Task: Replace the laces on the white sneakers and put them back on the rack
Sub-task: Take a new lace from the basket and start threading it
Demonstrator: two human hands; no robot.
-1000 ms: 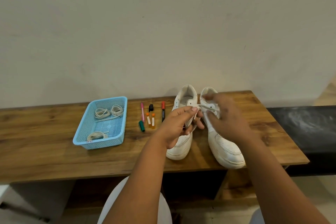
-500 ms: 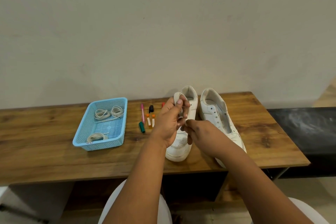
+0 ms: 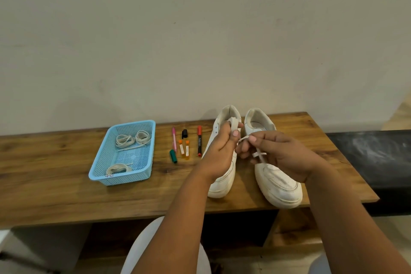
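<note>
1. Nearest you, your two forearms reach over the front edge of the wooden table [image 3: 55, 196].
2. Your left hand [image 3: 219, 153] has its grip curled round a bundle of white lace [image 3: 234, 123], held above the left sneaker [image 3: 222, 184].
3. Your right hand [image 3: 282, 153] pinches a strand of the same lace between thumb and fingertips; a loose end dangles over the right sneaker [image 3: 280, 187].
4. Both sneakers stand side by side on the table, toes toward you.
5. Left of them lie several markers [image 3: 199, 141], and further left a blue basket [image 3: 104, 162] holds coiled laces [image 3: 125, 141].
6. Beyond is a plain wall [image 3: 200, 29].
</note>
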